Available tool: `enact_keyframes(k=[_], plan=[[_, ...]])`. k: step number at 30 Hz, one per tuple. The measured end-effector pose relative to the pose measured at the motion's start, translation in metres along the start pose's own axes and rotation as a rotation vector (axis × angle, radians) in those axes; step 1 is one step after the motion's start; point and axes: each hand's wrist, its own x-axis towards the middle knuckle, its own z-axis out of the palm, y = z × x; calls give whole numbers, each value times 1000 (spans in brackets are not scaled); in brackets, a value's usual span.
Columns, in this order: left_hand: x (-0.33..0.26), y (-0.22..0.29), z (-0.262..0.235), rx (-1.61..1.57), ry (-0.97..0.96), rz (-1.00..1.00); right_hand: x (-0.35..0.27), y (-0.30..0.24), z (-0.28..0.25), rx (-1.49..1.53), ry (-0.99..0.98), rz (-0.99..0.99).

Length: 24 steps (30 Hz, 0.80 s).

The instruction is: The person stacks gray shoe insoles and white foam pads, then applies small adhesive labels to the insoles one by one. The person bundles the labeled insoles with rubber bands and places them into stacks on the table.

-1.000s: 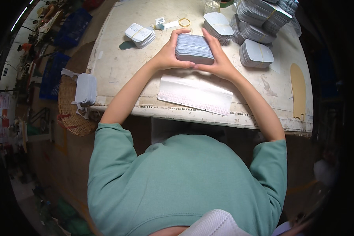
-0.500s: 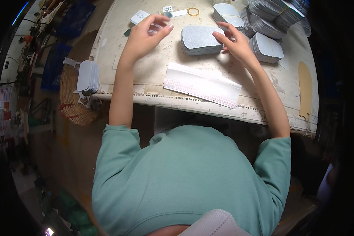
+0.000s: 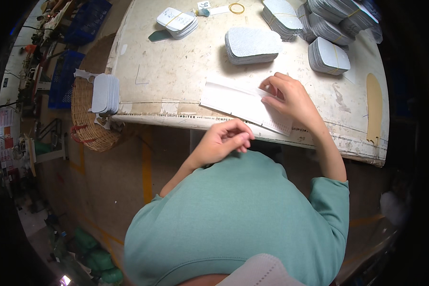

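My right hand (image 3: 289,97) is over the right part of a white paper sheet (image 3: 229,97) with pink print, at the table's front edge. Its thumb and curled fingers pinch the sheet's upper layer. My left hand (image 3: 224,142) hovers just off the table's front edge, before my body. Its fingers are curled in with the thumb against them, and nothing shows in them. Beyond the sheet stands a loose stack of grey, rounded-corner insole-like pieces (image 3: 252,44), touched by neither hand.
Banded stacks of grey pieces (image 3: 330,56) crowd the table's far right. A smaller banded stack (image 3: 178,21) lies far left, near a yellow ring (image 3: 236,8). A tan template (image 3: 372,107) lies at the right edge. A wicker basket (image 3: 83,117) stands beside the table's left side.
My right hand has left the grey stack and come nearer, onto the paper sheet. My left hand has swung back from the far left to the front edge, its fingers curling in.
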Motion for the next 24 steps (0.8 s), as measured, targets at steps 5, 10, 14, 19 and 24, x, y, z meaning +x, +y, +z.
enact_keyframes(k=[5, 10, 14, 19, 24], plan=[[3, 1, -5, 58, -63, -10, -8, -7, -15, 190, 217, 75], [17, -4, -14, -23, 122, 230, -22, -10, -31, 295, 325, 108], [26, -5, -21, -106, 167, 338, -25, -8, -30, 210, 311, 113], [30, -4, -11, 2, 357, 335, -30, -29, -7, 31, 564, -61], [27, -1, -5, -31, 349, 277, -21, -51, 34, 82, 504, -212]])
